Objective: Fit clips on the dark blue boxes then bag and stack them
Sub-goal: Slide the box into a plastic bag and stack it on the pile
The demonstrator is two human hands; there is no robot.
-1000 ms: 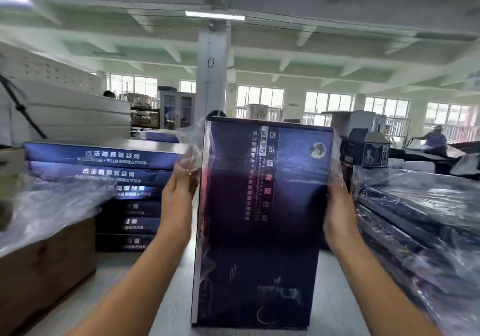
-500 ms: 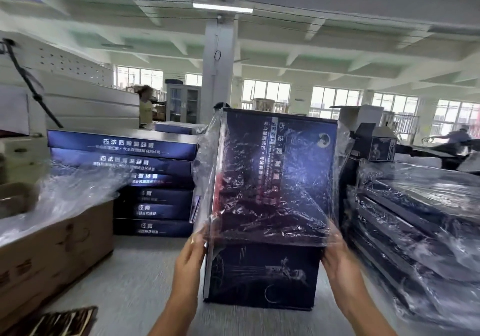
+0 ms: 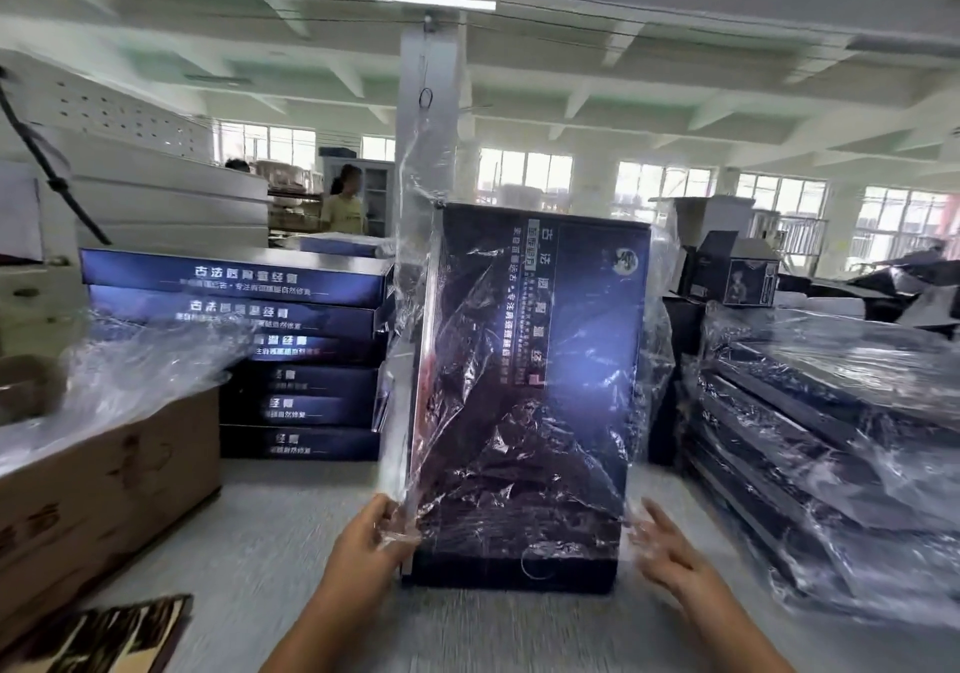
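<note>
- The left hand (image 3: 371,532) pinches the lower left edge of the clear plastic bag (image 3: 498,412) between its fingers, near the bottom corner of the box. One second ago this hand was high on the side of the box; it has come down together with the bag's edge.
- The right hand (image 3: 662,547) is at the lower right corner, with fingers spread and almost straight. The plastic is against them, but I cannot tell if they really hold it, because this part is blurred.
- The dark blue box (image 3: 530,391) stands upright on the grey table (image 3: 291,558), in the middle and near. The bag covered only its upper half a moment ago; now it covers almost all, and only a narrow strip at the bottom is bare.
- In my judgement the bagging is nearly finished, and stacking comes next.
- To the right is the pile of bagged boxes (image 3: 821,412), the likely place for it.
- Farther left is the stack of unbagged boxes (image 3: 291,355), so more work waits.
</note>
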